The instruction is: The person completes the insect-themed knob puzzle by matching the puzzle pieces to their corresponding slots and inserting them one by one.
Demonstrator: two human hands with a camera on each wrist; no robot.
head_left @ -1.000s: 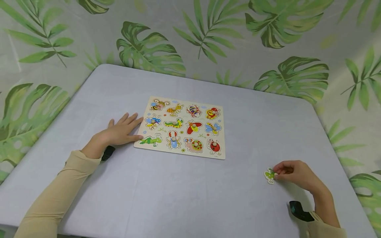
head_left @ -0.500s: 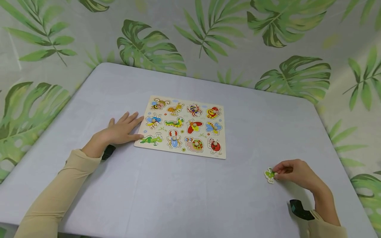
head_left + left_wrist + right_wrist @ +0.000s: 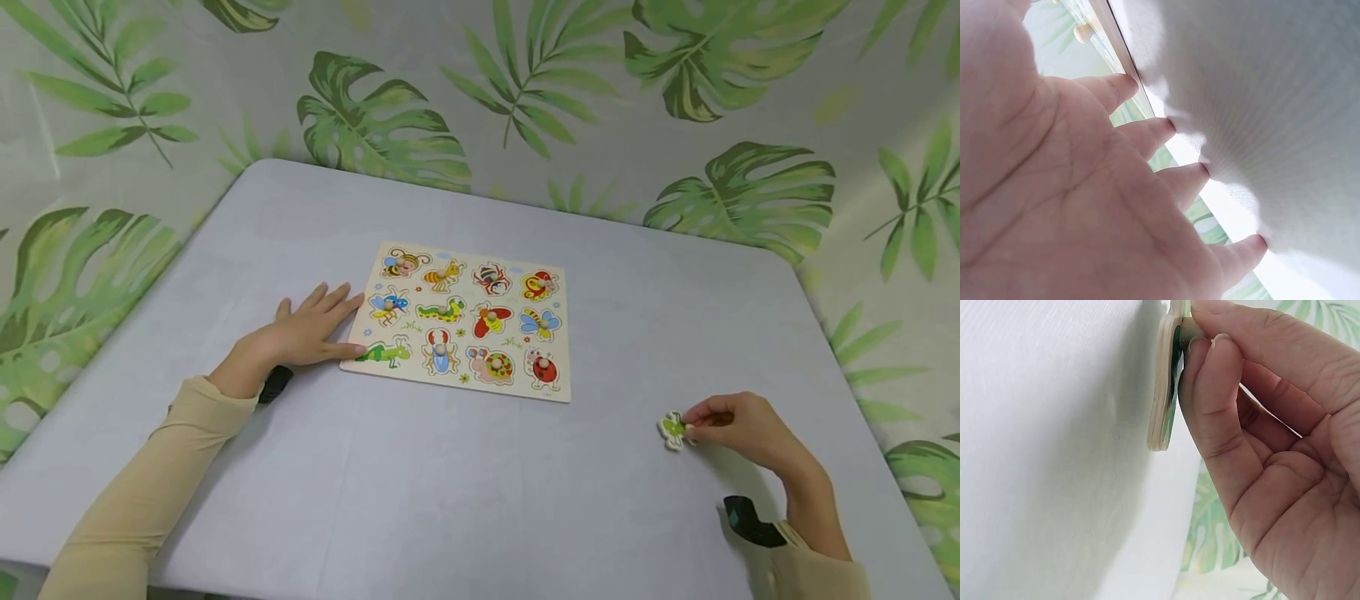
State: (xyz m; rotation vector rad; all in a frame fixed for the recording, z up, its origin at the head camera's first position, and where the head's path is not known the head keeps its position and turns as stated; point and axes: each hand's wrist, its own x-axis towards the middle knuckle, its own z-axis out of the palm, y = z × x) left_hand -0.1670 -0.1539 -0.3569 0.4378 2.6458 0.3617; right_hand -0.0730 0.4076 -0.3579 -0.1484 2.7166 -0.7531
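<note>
A wooden insect peg puzzle board lies near the middle of the table. Several knobbed insect pieces sit in its slots; the green grasshopper place at the lower left shows no knob. My left hand rests spread at the board's left edge, thumb over the lower-left corner. In the left wrist view its fingertips press on the cloth. Off to the right, my right hand pinches a green puzzle piece by its knob. The right wrist view shows that piece's layered wooden edge close over the cloth.
A white cloth covers the table. Behind it and at both sides hangs a leaf-print curtain. A dark wrist device sits under the right wrist, and another under the left.
My right hand has raised the green puzzle piece slightly and shifted it a little away from me and left, tilting it. My left hand stays at the board.
</note>
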